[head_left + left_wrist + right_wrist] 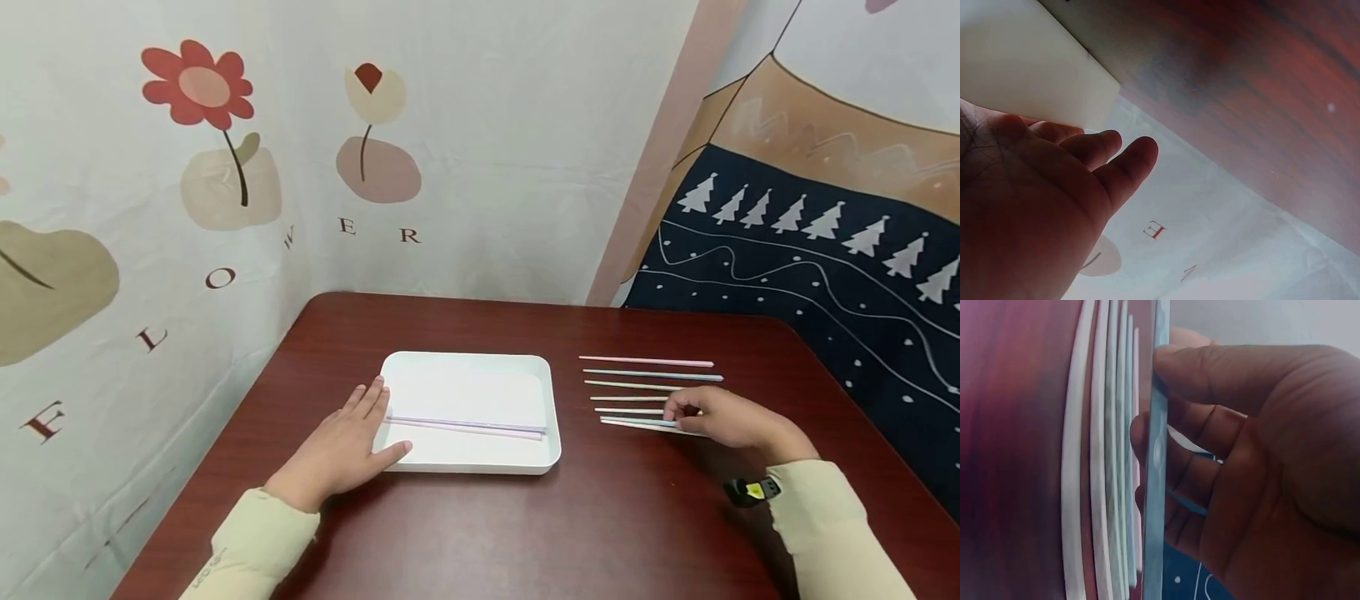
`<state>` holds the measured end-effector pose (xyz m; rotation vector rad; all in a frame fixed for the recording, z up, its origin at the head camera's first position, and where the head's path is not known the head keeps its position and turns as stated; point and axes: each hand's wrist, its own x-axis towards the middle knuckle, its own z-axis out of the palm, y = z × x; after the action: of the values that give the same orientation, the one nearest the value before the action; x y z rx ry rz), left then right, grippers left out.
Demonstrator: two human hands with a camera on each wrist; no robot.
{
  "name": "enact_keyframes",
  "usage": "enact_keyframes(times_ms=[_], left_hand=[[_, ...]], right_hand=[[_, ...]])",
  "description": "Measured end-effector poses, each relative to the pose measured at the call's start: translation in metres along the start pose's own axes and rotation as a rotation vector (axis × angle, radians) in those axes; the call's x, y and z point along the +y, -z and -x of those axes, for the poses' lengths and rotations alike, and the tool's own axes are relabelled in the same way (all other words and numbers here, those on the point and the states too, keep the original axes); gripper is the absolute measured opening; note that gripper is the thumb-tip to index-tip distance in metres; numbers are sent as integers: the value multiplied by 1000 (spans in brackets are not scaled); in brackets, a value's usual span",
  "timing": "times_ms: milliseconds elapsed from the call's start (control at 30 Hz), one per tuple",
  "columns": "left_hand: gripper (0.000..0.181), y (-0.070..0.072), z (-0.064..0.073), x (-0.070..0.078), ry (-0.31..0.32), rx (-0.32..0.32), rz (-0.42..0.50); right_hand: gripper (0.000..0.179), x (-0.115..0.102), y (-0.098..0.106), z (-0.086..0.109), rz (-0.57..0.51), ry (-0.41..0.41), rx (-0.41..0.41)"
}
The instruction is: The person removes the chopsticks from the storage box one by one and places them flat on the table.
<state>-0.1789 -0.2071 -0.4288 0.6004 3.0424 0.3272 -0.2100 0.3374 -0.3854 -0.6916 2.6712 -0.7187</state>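
Observation:
My left hand (337,446) rests on the left edge of a white tray (465,367), its fingers extended and the thumb over the near left corner. In the left wrist view the palm lies against the tray's pale side (1041,69). Inside the tray lie a lilac straw (472,423) and a pink straw (480,431), side by side. On the right, my right hand (731,421) pinches a light blue straw (1155,487) between thumb and fingers. This straw is right above a white straw (1074,462), nearest in a row of several pastel straws.
Farther back in the row lie a pink straw (645,361) and a blue straw (652,375), roughly parallel. All stand on a dark red table (480,533). A printed cloth (487,167) hangs behind the table, and a dark patterned one (810,275) hangs at the right.

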Motion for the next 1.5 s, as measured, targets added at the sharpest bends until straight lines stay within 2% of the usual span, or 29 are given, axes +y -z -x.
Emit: enact_keyframes(times_ms=[133,333,800,1300,1500], left_hand=[[98,1,0,-1,6,-1,7],[97,1,1,0,-4,1,9],[96,2,2,0,-2,3,9],[94,3,1,1,-8,7,4],[95,3,0,1,-9,10,2]], right_hand=[[12,3,-4,9,-4,-36,-11],[15,8,-11,16,-29,-28,-33],[17,15,-20,11,-14,-25,-43],[21,11,-21,8,48,-2,-3],[21,8,-20,4,63,-49,-22]])
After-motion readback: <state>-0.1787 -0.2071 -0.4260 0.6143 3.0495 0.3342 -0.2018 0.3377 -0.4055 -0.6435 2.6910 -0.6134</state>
